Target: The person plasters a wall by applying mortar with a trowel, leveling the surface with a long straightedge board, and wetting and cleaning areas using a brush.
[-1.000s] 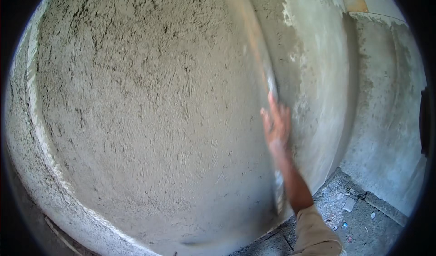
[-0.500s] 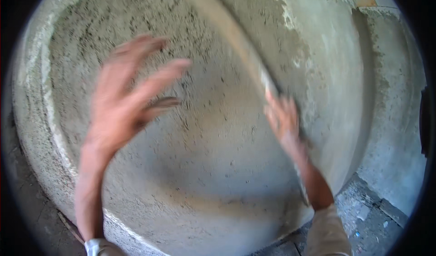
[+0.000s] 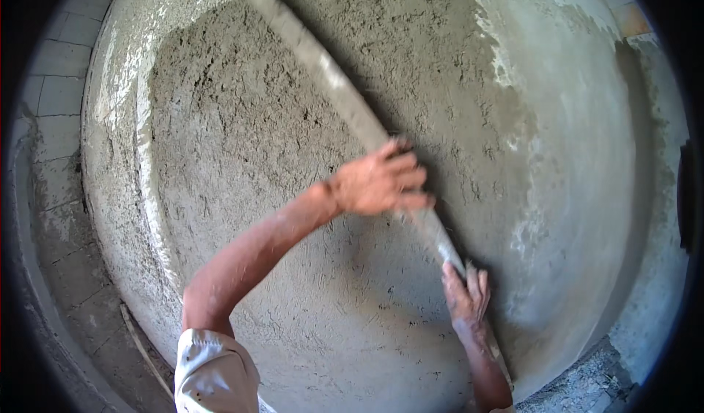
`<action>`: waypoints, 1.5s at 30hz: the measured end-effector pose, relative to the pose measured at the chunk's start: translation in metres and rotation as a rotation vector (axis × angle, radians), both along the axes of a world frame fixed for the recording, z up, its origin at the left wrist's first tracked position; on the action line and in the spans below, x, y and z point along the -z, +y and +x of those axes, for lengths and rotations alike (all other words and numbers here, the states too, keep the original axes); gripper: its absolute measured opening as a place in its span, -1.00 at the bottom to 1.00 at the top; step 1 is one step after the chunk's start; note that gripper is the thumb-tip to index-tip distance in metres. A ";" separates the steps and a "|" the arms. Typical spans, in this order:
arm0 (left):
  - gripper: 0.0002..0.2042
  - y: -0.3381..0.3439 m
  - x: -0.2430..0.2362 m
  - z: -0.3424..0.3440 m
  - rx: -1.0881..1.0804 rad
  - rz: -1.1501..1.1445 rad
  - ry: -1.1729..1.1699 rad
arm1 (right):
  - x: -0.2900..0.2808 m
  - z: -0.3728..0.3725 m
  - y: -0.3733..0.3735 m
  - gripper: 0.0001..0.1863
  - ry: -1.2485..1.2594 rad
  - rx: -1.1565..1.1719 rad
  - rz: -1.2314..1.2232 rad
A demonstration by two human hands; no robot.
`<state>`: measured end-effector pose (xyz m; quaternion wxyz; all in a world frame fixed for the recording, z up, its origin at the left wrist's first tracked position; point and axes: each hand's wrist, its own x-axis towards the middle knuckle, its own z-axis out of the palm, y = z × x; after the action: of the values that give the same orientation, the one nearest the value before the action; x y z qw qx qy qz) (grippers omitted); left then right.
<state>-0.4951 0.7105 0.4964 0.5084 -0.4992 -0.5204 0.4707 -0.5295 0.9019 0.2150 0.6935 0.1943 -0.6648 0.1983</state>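
A long grey straightedge (image 3: 330,83), smeared with mortar, lies slanted across a wall of rough wet plaster (image 3: 242,134), running from the top centre down to the lower right. My left hand (image 3: 381,182) grips it near its middle, fingers wrapped over the bar. My right hand (image 3: 463,296) holds the lower part of the straightedge, palm pressed on it against the wall. Both forearms rise from the lower edge.
To the right of the straightedge the plaster (image 3: 579,142) is smoother and paler. Bare block wall (image 3: 55,83) shows at the left. Rubble and debris lie on the floor (image 3: 587,387) at the lower right.
My left hand came up from open in the air and closed on the straightedge. The straightedge has swung leftward across the wall, and my right hand moved lower with it.
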 end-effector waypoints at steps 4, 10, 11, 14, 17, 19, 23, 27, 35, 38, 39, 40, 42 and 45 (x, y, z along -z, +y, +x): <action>-0.48 0.041 -0.085 -0.016 -0.124 0.040 0.049 | -0.084 0.000 0.015 -0.42 -0.057 -0.051 -0.099; -0.50 0.080 -0.136 -0.028 -0.130 0.132 0.139 | -0.137 -0.006 0.029 -0.39 -0.051 -0.196 -0.154; -0.47 0.073 -0.130 -0.025 -0.171 0.159 0.118 | -0.131 -0.006 0.023 -0.39 -0.053 -0.209 -0.143; -0.48 0.054 -0.096 -0.012 -0.121 0.164 -0.031 | -0.099 0.004 0.017 -0.40 -0.096 -0.172 -0.089; -0.54 0.016 -0.054 0.005 -0.068 0.227 -0.083 | -0.064 0.003 0.003 -0.45 -0.080 -0.110 0.003; -0.53 -0.013 -0.028 0.014 -0.030 0.293 -0.122 | -0.050 0.004 -0.008 -0.47 -0.055 -0.117 0.065; -0.49 -0.071 0.023 0.042 -0.123 0.454 -0.166 | -0.033 0.009 -0.027 -0.52 0.009 -0.120 0.184; -0.47 -0.115 0.074 0.070 -0.192 0.621 -0.127 | -0.028 0.024 -0.040 -0.55 0.040 -0.128 0.328; -0.50 -0.164 0.199 0.094 -0.268 0.894 -0.068 | 0.012 0.029 -0.053 -0.57 0.049 -0.187 0.583; -0.63 -0.176 0.257 0.104 -0.276 0.987 -0.010 | 0.038 0.035 -0.054 -0.57 0.017 -0.201 0.681; -0.66 -0.178 0.280 0.107 -0.279 1.034 -0.010 | 0.046 0.037 -0.055 -0.56 -0.004 -0.197 0.730; -0.68 -0.180 0.300 0.107 -0.278 1.078 -0.019 | 0.055 0.036 -0.057 -0.56 -0.025 -0.191 0.737; -0.69 -0.188 0.334 0.109 -0.295 1.099 0.009 | 0.079 0.037 -0.059 -0.52 -0.018 -0.198 0.771; -0.68 -0.194 0.372 0.116 -0.310 1.133 0.023 | 0.101 0.033 -0.060 -0.48 0.002 -0.137 0.862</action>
<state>-0.3795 0.5163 0.1247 0.6269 -0.0626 -0.7521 0.1935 -0.4965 0.8421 0.1135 0.5348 0.5098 -0.6718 -0.0520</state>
